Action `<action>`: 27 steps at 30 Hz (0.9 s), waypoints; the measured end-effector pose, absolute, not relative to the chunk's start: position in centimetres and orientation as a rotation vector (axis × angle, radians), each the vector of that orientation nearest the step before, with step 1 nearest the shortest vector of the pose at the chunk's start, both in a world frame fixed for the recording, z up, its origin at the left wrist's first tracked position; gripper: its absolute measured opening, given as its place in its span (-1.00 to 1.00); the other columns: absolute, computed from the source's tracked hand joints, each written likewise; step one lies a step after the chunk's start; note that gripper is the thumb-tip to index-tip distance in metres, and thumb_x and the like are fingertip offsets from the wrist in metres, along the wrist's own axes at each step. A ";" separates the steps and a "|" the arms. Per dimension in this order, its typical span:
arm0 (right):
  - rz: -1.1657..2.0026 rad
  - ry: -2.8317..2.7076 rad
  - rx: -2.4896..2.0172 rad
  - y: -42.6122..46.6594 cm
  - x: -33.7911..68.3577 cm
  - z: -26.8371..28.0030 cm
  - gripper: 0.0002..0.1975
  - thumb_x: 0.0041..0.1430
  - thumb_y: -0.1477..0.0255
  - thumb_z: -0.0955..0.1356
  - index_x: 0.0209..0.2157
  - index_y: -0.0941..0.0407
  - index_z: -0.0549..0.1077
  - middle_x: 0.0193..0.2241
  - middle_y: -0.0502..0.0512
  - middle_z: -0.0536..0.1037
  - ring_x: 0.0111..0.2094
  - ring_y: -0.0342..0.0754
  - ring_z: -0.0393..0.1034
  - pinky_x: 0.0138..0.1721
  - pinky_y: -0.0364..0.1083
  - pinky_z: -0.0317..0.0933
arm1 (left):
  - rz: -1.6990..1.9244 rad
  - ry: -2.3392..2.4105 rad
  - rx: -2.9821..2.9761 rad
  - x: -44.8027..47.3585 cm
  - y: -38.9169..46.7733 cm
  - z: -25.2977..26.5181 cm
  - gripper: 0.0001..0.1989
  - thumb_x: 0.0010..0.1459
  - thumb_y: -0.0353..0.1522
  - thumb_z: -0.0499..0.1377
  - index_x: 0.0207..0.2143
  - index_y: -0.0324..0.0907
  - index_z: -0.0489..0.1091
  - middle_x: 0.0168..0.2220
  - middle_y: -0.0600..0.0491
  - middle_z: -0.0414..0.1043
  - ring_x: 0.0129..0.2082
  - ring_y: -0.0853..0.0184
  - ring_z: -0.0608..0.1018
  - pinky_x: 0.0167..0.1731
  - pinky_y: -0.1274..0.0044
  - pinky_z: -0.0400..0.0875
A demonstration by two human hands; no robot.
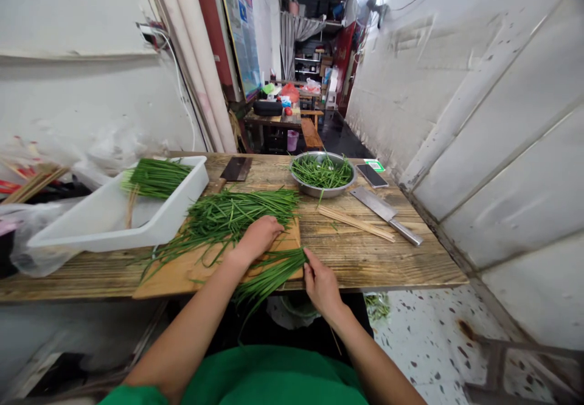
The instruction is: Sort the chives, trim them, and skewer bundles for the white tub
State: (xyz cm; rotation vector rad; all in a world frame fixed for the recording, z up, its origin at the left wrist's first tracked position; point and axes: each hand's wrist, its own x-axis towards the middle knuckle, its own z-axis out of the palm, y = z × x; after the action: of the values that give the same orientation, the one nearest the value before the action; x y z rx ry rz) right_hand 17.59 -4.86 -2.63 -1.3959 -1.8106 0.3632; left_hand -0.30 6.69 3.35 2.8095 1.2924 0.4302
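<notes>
A loose pile of Chinese chives (237, 213) covers most of the wooden cutting board (171, 274). My left hand (261, 236) is at the near right side of this pile, fingers bent and pressed together; what they pinch is too small to make out. At the board's right edge, my right hand (322, 283) grips one end of a small bunch of chives (272, 273) between thumb and fingers. The bunch's leaves fan out to the left and hang over the table's front edge.
Cut chives fill a steel bowl (295, 181). Bamboo skewers (356, 222), a cleaver (376, 203) and a phone (373, 176) lie on the right. A white tub (182, 210) holding tied chives stands left, near plastic bags (112, 149). A dark blade (236, 168) lies behind the board.
</notes>
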 end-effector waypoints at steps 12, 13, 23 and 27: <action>0.357 -1.804 -1.350 -4.7 17.7 -2.7 -0.59 0.14 0.53 0.14 0.05 0.18 0.24 -0.19 0.19 0.50 -0.25 -0.04 0.44 -0.24 -0.10 0.32 | 0.548 1.284 2.534 1.1 5.8 4.0 -0.78 0.11 -0.38 -0.02 -0.32 -0.20 0.41 -0.31 0.02 0.44 -0.31 0.35 0.43 -0.27 0.56 0.28; 0.353 -1.803 -1.349 -4.7 17.7 -2.7 -0.59 0.14 0.53 0.14 0.04 0.19 0.25 -0.21 0.20 0.51 -0.26 -0.04 0.45 -0.25 -0.10 0.33 | 0.556 1.272 2.508 1.1 5.8 3.8 -0.77 0.11 -0.37 -0.02 -0.30 -0.20 0.42 -0.29 0.02 0.45 -0.29 0.34 0.44 -0.24 0.55 0.28; 0.363 -1.816 -1.357 -4.6 17.7 -2.5 -0.60 0.14 0.53 0.14 0.03 0.24 0.27 -0.20 0.23 0.50 -0.22 -0.01 0.43 -0.21 -0.07 0.32 | 0.536 1.225 2.531 1.0 6.1 3.2 -0.76 0.09 -0.38 0.02 -0.29 -0.20 0.46 -0.28 -0.02 0.49 -0.28 0.30 0.48 -0.23 0.52 0.30; 0.359 -1.811 -1.345 -4.6 17.7 -2.4 -0.60 0.13 0.54 0.14 0.02 0.25 0.27 -0.19 0.24 0.50 -0.22 -0.02 0.44 -0.20 -0.10 0.31 | 0.614 1.197 2.443 1.2 6.0 3.1 -0.76 0.09 -0.38 0.02 -0.27 -0.20 0.46 -0.28 0.01 0.49 -0.29 0.34 0.49 -0.26 0.57 0.30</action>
State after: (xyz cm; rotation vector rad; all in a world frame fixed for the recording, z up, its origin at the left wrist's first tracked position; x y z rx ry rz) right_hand 17.65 -4.64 -2.44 -1.3445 -1.8112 0.3590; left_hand 1.16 5.96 3.11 2.4435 1.1974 0.6141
